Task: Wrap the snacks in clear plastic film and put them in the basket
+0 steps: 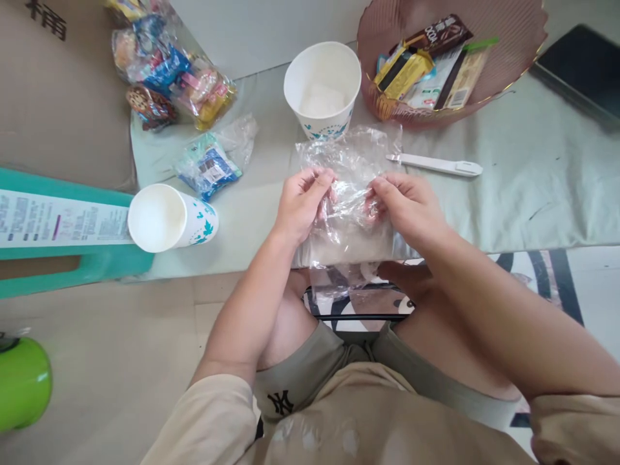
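A clear plastic bag (346, 161) lies over the near edge of the low table (523, 187) and hangs down towards my knees. My left hand (303, 203) pinches its left side with closed fingers. My right hand (409, 206) grips its right side the same way. The bag looks crumpled and holds nothing I can make out.
A white paper cup (323, 87) stands upright behind the bag; another cup (169, 218) lies on its side at left. A pink basket (513, 39) holds snack packets. A white utensil (436, 165), bagged snacks (169, 71), a small packet (210, 169), a dark tablet (581, 68) and a green object (22, 384).
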The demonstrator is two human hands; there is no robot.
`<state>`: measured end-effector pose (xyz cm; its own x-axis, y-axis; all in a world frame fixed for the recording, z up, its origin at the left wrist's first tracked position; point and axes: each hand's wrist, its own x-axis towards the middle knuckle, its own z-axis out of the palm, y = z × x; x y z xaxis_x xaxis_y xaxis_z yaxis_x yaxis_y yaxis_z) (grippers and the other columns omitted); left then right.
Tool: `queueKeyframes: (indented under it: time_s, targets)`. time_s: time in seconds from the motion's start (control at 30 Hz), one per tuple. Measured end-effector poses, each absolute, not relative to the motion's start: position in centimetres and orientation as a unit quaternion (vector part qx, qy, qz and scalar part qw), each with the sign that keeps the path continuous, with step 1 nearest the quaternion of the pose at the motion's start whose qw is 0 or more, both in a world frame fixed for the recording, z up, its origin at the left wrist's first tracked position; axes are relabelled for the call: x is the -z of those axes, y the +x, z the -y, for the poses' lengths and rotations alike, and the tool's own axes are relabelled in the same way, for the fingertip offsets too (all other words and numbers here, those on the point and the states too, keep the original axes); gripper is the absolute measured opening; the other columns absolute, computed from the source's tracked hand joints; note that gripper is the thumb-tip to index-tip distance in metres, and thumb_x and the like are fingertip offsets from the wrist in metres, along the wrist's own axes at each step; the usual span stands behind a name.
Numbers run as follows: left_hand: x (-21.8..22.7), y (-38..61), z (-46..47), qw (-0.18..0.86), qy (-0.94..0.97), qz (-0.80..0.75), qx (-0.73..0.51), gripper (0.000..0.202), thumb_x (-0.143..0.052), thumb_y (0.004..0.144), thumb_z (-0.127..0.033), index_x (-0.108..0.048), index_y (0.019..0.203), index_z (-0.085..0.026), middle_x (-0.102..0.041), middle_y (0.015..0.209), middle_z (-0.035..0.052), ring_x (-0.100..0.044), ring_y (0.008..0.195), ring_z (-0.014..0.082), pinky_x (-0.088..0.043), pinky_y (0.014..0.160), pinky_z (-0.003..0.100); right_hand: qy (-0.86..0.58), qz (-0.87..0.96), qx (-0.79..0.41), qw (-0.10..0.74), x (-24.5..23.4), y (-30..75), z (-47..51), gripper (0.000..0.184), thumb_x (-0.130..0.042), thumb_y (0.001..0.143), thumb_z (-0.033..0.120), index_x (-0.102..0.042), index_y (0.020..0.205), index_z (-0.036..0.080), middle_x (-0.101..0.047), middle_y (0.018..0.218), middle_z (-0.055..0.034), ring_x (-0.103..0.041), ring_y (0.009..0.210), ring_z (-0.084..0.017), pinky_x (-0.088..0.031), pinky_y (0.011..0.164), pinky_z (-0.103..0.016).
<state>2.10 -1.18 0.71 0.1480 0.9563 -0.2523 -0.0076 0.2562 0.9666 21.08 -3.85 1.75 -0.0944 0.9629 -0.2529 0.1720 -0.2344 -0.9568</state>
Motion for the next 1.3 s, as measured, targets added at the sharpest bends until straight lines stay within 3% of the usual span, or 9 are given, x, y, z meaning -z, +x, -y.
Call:
queueKeyframes:
  time_s: [0.17, 0.3, 0.43, 0.53, 0.67, 0.83, 0.97, 1.07, 1.3]
  targets:
    - [-0.6, 1.4, 0.2, 0.555, 0.451, -0.552, -0.429, 0.045, -0.062, 0.095, -0.065, -0.067, 0.083, -0.022, -0.055, 0.055, -0.0024, -0.058, 0.047, 0.0112, -0.040, 0.041, 0.022, -0.580, 0.503, -0.527, 0.364, -1.6, 21.1, 3.6, 0.045, -0.057, 0.093, 0.068, -0.062, 0.078, 0.027, -0.060, 0.060, -0.0004, -0.060, 0.051, -0.018, -0.050, 0.051, -0.033]
    - [-1.1, 1.1, 0.7, 0.670, 0.464, -0.469, -0.341, 0.034, -0.082, 0.081, -0.047, -0.070, 0.099, -0.020, -0.074, 0.078, 0.0020, -0.073, 0.064, 0.0167, -0.056, 0.054, 0.025, -0.581, 0.495, -0.502, 0.407, -1.8, 21.3, 3.5, 0.044, -0.057, 0.092, 0.070, -0.063, 0.085, 0.027, -0.066, 0.067, -0.0022, -0.065, 0.058, -0.019, -0.054, 0.056, -0.034]
    - [-1.2, 1.1, 1.2, 0.633, 0.497, -0.450, -0.386, 0.016, -0.079, 0.081, -0.028, -0.070, 0.090, -0.018, -0.078, 0.093, 0.0055, -0.076, 0.068, 0.0164, -0.057, 0.055, 0.024, -0.524, 0.537, -0.549, 0.368, -2.1, 21.7, 3.7, 0.038, -0.072, 0.083, 0.059, -0.068, 0.102, 0.027, -0.077, 0.095, -0.0052, -0.069, 0.065, -0.020, -0.056, 0.059, -0.035]
    - [-1.5, 0.8, 1.2, 0.628, 0.501, -0.437, -0.404, 0.023, -0.079, 0.080, -0.025, -0.070, 0.100, -0.021, -0.079, 0.109, 0.0057, -0.078, 0.075, 0.0159, -0.062, 0.063, 0.025, -0.504, 0.586, -0.549, 0.319, -2.2, 21.8, 3.9, 0.027, -0.074, 0.080, 0.046, -0.071, 0.095, 0.024, -0.077, 0.096, -0.0048, -0.067, 0.062, -0.017, -0.056, 0.058, -0.034]
    - [-2.1, 0.1, 1.1, 0.672, 0.515, -0.442, -0.296, 0.040, -0.080, 0.078, -0.024, -0.068, 0.116, -0.022, -0.078, 0.086, 0.0025, -0.072, 0.057, 0.0132, -0.056, 0.051, 0.022, -0.542, 0.549, -0.532, 0.349, -2.1, 21.8, 3.6, 0.017, -0.066, 0.083, 0.034, -0.072, 0.096, 0.024, -0.077, 0.105, -0.0050, -0.064, 0.055, -0.013, -0.055, 0.053, -0.031]
    - [-2.3, -0.5, 1.0, 0.676, 0.510, -0.448, -0.287, 0.031, -0.074, 0.084, -0.029, -0.066, 0.113, -0.024, -0.070, 0.067, -0.0028, -0.061, 0.042, 0.0114, -0.047, 0.041, 0.021, -0.504, 0.538, -0.554, 0.386, -1.8, 22.2, 3.4, 0.048, -0.068, 0.079, 0.030, -0.067, 0.126, 0.032, -0.069, 0.141, -0.0056, -0.066, 0.061, -0.013, -0.055, 0.049, -0.031]
    - [-1.7, -0.8, 0.8, 0.678, 0.512, -0.409, -0.333, 0.019, -0.075, 0.083, -0.033, -0.069, 0.099, -0.024, -0.069, 0.072, -0.0021, -0.061, 0.048, 0.0113, -0.052, 0.047, 0.025, -0.503, 0.534, -0.537, 0.417, -1.4, 22.5, 3.6, 0.018, -0.065, 0.087, 0.040, -0.073, 0.098, 0.029, -0.066, 0.145, -0.0042, -0.065, 0.058, -0.012, -0.056, 0.053, -0.034]
    - [-1.4, -1.1, 0.7, 0.637, 0.536, -0.416, -0.367, 0.007, -0.072, 0.084, -0.029, -0.072, 0.080, -0.023, -0.068, 0.078, 0.0006, -0.063, 0.060, 0.0119, -0.053, 0.056, 0.026, -0.543, 0.531, -0.486, 0.432, -1.4, 22.5, 3.5, 0.023, -0.067, 0.087, 0.047, -0.069, 0.080, 0.026, -0.066, 0.141, -0.0058, -0.071, 0.073, -0.019, -0.058, 0.060, -0.039]
    - [-1.6, -1.5, 0.8, 0.515, 0.591, -0.462, -0.415, 0.029, -0.060, 0.093, -0.033, -0.078, 0.073, -0.023, -0.065, 0.089, 0.0065, -0.063, 0.077, 0.0158, -0.056, 0.072, 0.032, -0.559, 0.537, -0.478, 0.414, -0.5, 22.8, 2.4, 0.031, -0.045, 0.096, 0.045, -0.067, 0.086, 0.024, -0.059, 0.146, -0.0066, -0.069, 0.115, -0.029, -0.061, 0.081, -0.044]
